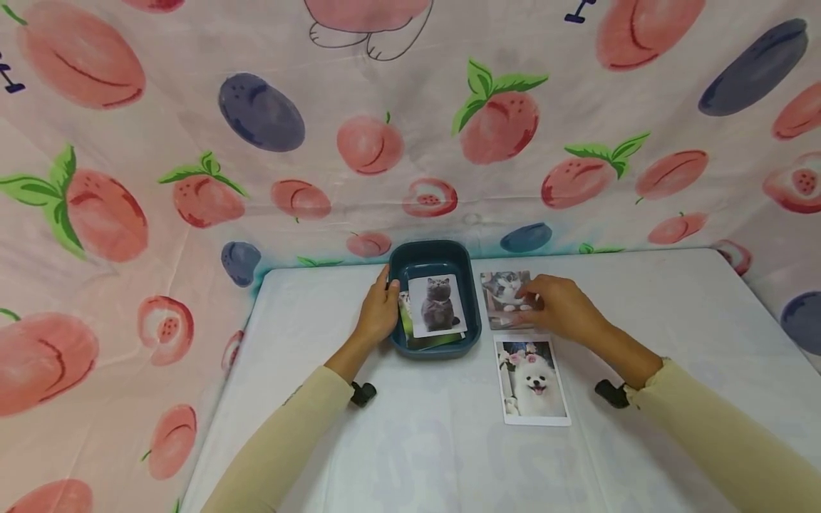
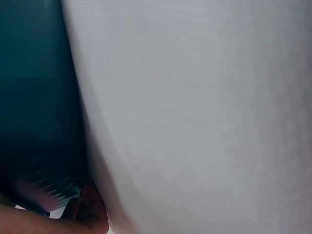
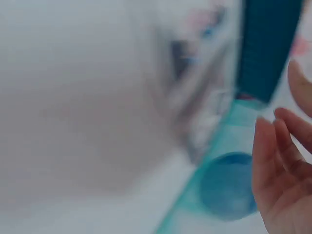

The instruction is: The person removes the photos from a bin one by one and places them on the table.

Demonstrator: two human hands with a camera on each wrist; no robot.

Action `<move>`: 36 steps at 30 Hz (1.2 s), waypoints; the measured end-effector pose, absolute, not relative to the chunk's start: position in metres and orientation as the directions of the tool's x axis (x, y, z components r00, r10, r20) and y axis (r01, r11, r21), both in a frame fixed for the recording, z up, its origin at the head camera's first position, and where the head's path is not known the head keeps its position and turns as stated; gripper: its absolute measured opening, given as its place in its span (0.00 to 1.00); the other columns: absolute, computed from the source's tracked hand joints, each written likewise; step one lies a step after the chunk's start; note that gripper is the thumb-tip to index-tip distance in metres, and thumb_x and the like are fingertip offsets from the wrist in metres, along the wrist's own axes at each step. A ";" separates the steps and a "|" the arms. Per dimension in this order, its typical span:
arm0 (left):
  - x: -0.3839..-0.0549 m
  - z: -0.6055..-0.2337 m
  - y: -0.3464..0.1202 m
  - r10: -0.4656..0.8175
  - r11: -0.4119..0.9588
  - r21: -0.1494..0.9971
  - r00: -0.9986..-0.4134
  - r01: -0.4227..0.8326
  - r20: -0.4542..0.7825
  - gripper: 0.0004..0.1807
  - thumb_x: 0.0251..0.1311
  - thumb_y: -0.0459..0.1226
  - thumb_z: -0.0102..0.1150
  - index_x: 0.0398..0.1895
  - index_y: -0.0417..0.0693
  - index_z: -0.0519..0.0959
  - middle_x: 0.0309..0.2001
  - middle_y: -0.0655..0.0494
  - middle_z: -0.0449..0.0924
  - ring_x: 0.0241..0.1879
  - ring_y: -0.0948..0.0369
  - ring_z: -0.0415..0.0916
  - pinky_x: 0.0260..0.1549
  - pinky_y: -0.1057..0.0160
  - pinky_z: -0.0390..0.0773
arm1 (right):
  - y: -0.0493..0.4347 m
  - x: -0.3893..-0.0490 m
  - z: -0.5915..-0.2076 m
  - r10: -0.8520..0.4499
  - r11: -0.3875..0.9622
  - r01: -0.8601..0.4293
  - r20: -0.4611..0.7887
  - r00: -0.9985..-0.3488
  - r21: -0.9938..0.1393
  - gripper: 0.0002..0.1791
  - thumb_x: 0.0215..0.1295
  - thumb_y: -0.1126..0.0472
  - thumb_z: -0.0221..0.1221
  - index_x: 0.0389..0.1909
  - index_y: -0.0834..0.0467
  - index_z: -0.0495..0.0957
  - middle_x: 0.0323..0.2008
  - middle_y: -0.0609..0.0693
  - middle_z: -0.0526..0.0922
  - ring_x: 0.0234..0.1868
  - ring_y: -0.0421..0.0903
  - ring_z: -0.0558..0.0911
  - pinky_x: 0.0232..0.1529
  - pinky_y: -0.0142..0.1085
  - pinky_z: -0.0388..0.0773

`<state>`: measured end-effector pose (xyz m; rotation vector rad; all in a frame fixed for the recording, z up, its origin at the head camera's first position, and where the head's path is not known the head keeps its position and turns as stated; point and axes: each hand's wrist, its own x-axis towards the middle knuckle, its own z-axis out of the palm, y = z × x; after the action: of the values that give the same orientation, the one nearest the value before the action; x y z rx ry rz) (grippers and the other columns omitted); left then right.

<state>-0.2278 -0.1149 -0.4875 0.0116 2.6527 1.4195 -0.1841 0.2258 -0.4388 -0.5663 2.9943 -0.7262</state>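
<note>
In the head view a dark teal plastic box (image 1: 476,313) stands near the back of the table. My left hand (image 1: 378,308) grips its left wall, thumb at the rim and fingers along the outside. A photo card of a grey cat (image 1: 439,308) lies inside, on top of a greenish card (image 1: 407,322). Right of the box, my right hand (image 1: 566,305) is over a photo card of a grey-and-white cat (image 1: 497,288), fingertips overlapping its right side. From the right wrist, thumb and fingers (image 3: 265,151) stand apart with nothing between them.
A white-bordered photo card of a white dog (image 1: 535,388) lies on the table just in front of the cat card. White cloth covers the table (image 1: 417,442). Behind it hangs a fruit-print curtain (image 1: 410,92), close to the box's far side.
</note>
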 end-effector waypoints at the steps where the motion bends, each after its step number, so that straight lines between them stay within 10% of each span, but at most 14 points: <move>1: -0.228 -0.488 -0.115 0.069 0.558 0.828 -0.991 -0.055 -0.112 0.31 0.83 0.49 0.35 0.84 0.54 0.48 0.77 0.42 0.61 0.78 0.46 0.57 0.77 0.43 0.55 | 0.220 -0.191 -0.433 -0.379 0.801 -0.374 0.087 -0.921 -0.467 0.20 0.54 0.54 0.77 0.45 0.59 0.87 0.35 0.53 0.85 0.32 0.45 0.80 0.33 0.37 0.80; 17: -0.227 -0.488 -0.115 0.071 0.544 0.839 -0.995 -0.024 -0.075 0.31 0.82 0.47 0.37 0.83 0.50 0.50 0.69 0.36 0.69 0.72 0.45 0.66 0.73 0.42 0.62 | 0.095 -0.292 -0.397 -0.596 0.649 -0.383 -0.126 -0.793 -0.658 0.28 0.59 0.44 0.73 0.56 0.55 0.84 0.54 0.53 0.85 0.53 0.50 0.83 0.57 0.47 0.80; 36: -0.226 -0.489 -0.116 0.071 0.565 0.825 -0.995 -0.014 -0.065 0.31 0.83 0.49 0.36 0.83 0.51 0.51 0.69 0.38 0.70 0.71 0.46 0.67 0.73 0.44 0.63 | 0.056 -0.312 -0.435 -0.370 0.891 -0.165 -0.462 -0.806 -0.424 0.33 0.60 0.43 0.71 0.61 0.58 0.81 0.61 0.55 0.82 0.60 0.53 0.80 0.64 0.47 0.77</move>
<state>-0.2262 -0.1158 -0.4886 0.0496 2.6973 1.4240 -0.3119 0.0559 -0.4351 -0.3854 2.5041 -0.4964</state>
